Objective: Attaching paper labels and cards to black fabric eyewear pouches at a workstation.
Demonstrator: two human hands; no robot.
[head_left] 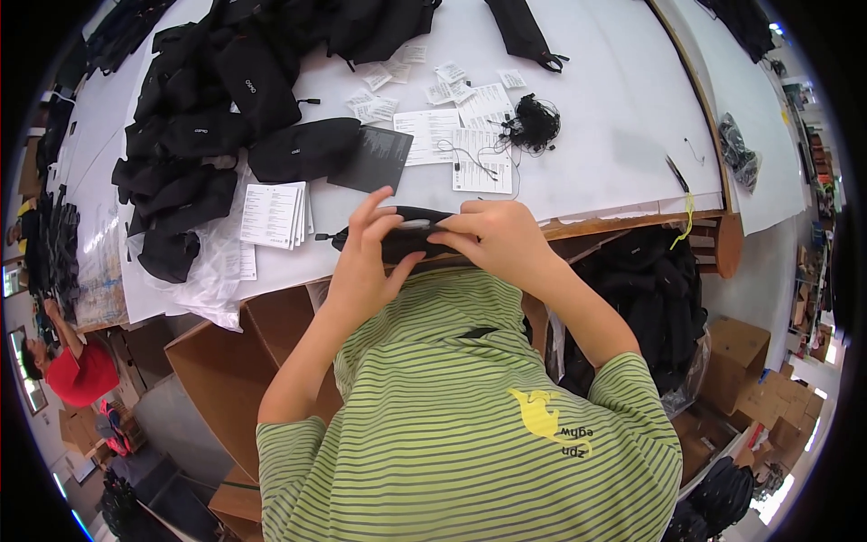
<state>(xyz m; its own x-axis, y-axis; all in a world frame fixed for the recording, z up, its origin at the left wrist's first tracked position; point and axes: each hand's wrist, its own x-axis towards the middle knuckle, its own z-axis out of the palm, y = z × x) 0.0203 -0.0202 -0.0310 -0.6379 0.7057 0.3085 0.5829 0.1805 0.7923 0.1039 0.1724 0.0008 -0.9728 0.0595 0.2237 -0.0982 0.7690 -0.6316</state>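
At the table's near edge, in front of my body, a small black fabric pouch (403, 246) is held between both hands. My left hand (368, 242) is closed round the pouch's left end, fingers over the far side and thumb on the near side. With fingers and thumb, my right hand (492, 233) pinches the pouch's right part. A pale grey strip shows between the pouch's edges; what it is I cannot make out. Just beyond my left hand lies a flat dark grey card (379, 161). A stack of white printed leaflets (273, 215) sits to its left.
Black pouches (203, 134) pile up on the left of the white table (623, 99). Small white packets (372, 107), printed sheets (424, 132) and a tangle of black cords (535, 125) lie beyond my hands. A cardboard box (217, 375) stands below left; black goods (646, 298) below right.
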